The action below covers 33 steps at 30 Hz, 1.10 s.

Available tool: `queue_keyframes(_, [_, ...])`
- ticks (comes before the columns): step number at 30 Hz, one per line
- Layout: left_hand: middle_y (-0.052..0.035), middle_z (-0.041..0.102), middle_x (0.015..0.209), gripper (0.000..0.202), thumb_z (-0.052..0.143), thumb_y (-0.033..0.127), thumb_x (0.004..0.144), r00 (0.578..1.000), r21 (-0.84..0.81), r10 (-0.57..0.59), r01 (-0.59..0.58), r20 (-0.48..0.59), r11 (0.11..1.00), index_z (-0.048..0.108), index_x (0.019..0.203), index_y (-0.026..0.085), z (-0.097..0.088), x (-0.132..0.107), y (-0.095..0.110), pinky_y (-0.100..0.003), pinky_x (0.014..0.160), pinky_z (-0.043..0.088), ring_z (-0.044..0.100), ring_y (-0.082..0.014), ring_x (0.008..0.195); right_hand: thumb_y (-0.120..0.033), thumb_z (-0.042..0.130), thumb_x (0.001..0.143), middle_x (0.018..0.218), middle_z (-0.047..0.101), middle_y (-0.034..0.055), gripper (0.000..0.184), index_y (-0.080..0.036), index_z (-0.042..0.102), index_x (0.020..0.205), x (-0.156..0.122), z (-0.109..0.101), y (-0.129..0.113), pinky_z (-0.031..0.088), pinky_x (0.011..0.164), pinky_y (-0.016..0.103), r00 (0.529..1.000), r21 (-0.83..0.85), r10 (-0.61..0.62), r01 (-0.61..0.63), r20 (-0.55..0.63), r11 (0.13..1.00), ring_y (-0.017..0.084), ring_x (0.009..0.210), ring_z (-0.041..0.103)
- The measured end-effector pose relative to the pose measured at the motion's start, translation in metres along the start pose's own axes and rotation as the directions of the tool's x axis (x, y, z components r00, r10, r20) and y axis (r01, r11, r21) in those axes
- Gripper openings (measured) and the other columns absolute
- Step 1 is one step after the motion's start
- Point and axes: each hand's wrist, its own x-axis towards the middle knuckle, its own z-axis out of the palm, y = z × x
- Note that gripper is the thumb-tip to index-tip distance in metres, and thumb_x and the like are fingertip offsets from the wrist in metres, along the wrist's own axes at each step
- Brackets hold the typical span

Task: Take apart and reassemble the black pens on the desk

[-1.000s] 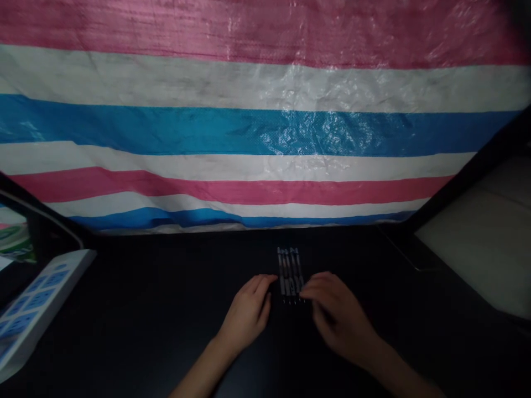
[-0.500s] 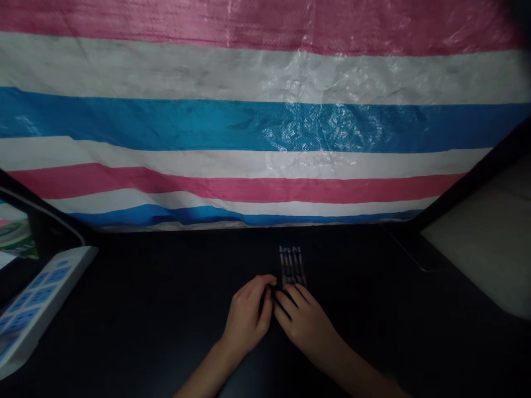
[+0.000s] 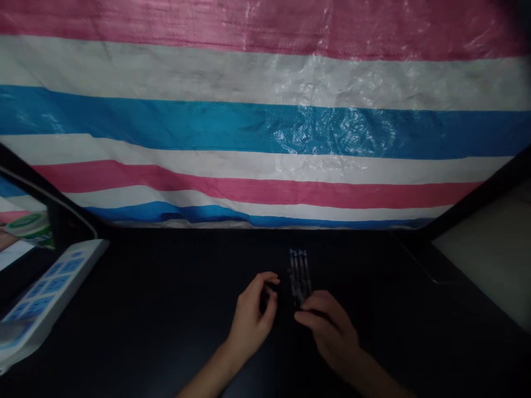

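Several slim, pen-like sticks (image 3: 300,271) lie side by side on the dark tabletop, dark with pale bands; they look like pens, but the light is dim. At their near end, my right hand (image 3: 332,329) has its thumb and index finger pinched together, apparently on the end of a pen. The other right fingers are folded and partly hidden. To the left of the row, my left hand (image 3: 253,312) rests on its side with fingers curved and thumb apart from them. I see nothing held in it, and it does not touch the pens.
A white power strip (image 3: 62,293) with blue socket faces runs along the left side. Beyond it are a green-and-white container (image 3: 33,228) and part of another person's hand (image 3: 6,239). A striped plastic sheet (image 3: 265,127) hangs across the back of the black table (image 3: 166,298).
My right hand has moved right and nearer, from over the pens' near ends into a pinch there. My left hand's thumb and fingers have spread slightly. The view has shifted a little.
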Motion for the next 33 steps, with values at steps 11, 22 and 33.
queue_keyframes(11, [-0.0076, 0.059, 0.107, 0.047, 0.063, 0.031, 0.081, 0.898, -0.536, -0.268, 0.426, 0.349, 0.729, 0.045, 0.124, 0.023, 0.007, -0.002, 0.006, -0.021, 0.048, 0.046, 0.057, -0.0076, 0.056, -0.032, 0.056, 0.091, 0.095, 0.055, 0.0025, 0.011, -0.022, 0.056, 0.088, -0.018, -0.030, -0.001, 0.047, 0.061, 0.024, 0.572, 0.281, 0.804, -0.754, -0.165, 0.594, 0.013, 0.072, 0.059])
queue_keyframes(22, [0.0029, 0.055, 0.060, 0.035, 0.066, 0.048, 0.082, 0.888, -0.777, -0.416, 0.400, 0.197, 0.486, 0.060, 0.091, 0.014, 0.011, -0.003, 0.013, -0.018, 0.044, 0.039, 0.049, -0.0074, 0.047, -0.026, 0.060, 0.088, 0.090, 0.049, -0.0003, 0.005, -0.022, 0.058, 0.085, -0.034, -0.018, -0.016, 0.045, 0.059, 0.024, 0.570, 0.516, 0.759, -0.774, 0.316, 0.367, 0.009, 0.061, 0.055])
queue_keyframes(33, [0.0043, 0.047, 0.053, 0.044, 0.058, 0.057, 0.084, 0.901, -0.661, -0.375, 0.420, 0.219, 0.622, 0.060, 0.083, 0.013, 0.018, -0.005, 0.010, -0.020, 0.046, 0.036, 0.044, -0.0080, 0.046, -0.066, 0.051, 0.083, 0.047, 0.054, -0.0018, 0.058, -0.011, 0.060, 0.097, -0.045, -0.007, -0.014, 0.026, 0.033, 0.015, 0.097, 0.248, 0.405, -0.908, 0.909, -0.339, 0.005, 0.030, 0.034])
